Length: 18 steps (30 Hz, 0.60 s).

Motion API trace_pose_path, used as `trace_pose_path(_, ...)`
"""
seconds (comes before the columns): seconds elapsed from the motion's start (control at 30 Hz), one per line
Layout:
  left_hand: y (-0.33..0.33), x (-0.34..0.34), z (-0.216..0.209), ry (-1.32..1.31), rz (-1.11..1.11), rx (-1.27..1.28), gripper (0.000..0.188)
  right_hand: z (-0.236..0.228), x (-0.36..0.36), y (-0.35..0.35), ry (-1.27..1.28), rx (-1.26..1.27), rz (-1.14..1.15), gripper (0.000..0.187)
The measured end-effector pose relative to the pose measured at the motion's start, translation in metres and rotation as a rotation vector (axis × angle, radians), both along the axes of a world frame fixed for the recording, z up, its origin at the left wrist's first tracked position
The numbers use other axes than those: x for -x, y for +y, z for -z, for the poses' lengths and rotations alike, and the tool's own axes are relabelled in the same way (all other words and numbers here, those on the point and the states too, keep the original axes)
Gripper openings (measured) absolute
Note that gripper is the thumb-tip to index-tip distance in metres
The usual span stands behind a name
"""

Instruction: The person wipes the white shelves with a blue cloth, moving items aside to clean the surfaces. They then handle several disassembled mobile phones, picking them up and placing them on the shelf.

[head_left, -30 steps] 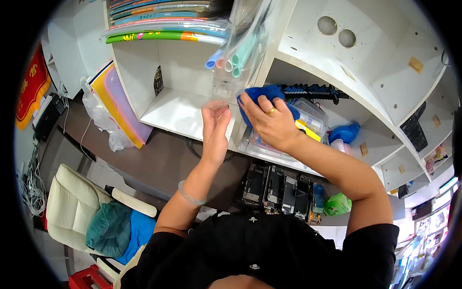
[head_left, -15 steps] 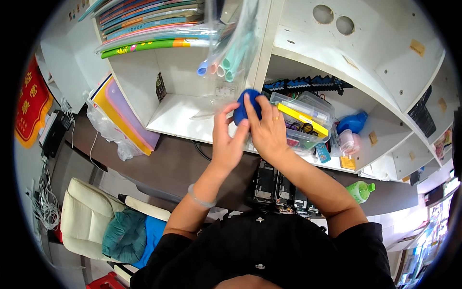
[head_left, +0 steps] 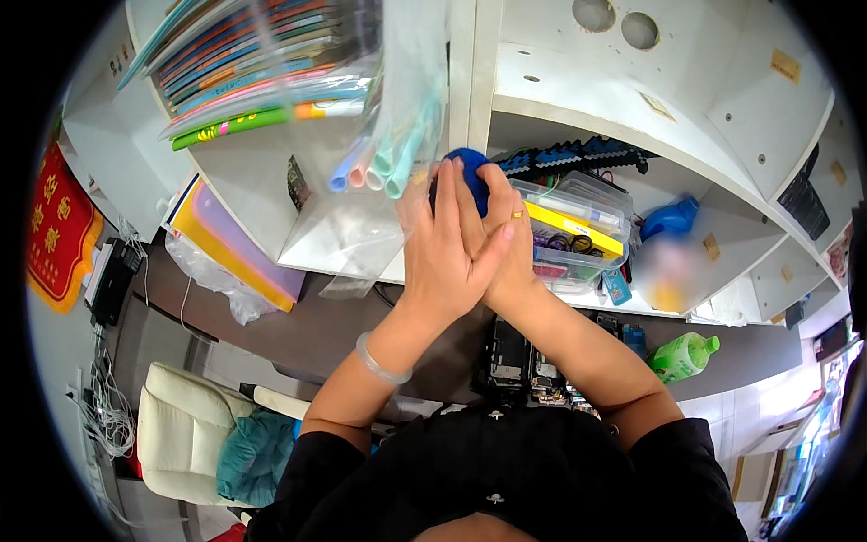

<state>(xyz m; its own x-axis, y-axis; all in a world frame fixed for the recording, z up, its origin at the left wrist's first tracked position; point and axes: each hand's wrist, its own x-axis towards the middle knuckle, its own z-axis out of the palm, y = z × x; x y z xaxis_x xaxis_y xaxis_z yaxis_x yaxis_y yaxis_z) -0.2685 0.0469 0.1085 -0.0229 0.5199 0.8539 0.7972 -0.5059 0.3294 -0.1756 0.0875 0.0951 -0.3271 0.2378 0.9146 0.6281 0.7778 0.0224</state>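
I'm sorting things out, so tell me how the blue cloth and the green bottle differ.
The blue cloth is deep blue; the green bottle is lighter green.
The cloth is bunched and rounded; the bottle narrows to a capped neck.
The cloth is partly covered by the left hand and right hand; the bottle is on the desk, in neither hand.

Far white shelving [head_left: 542, 81], with 2 round holes [head_left: 639, 31] at right, stands over a dark brown bench [head_left: 334, 325]; 1 cream chair [head_left: 176, 443] sits near left on pale floor [head_left: 239, 361].
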Motion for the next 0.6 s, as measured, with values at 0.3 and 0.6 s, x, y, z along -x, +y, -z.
trace_pose_path(0.3,0.001,-0.007,0.015,-0.034,-0.006,0.026,0.076,-0.002,0.002,0.016,0.048,-0.16,0.038,0.042)
trace_pose_path(0.6,0.027,-0.024,-0.057,-0.042,0.14,-0.204,0.08,-0.077,-0.026,0.018,0.114,-0.101,0.133,0.041)
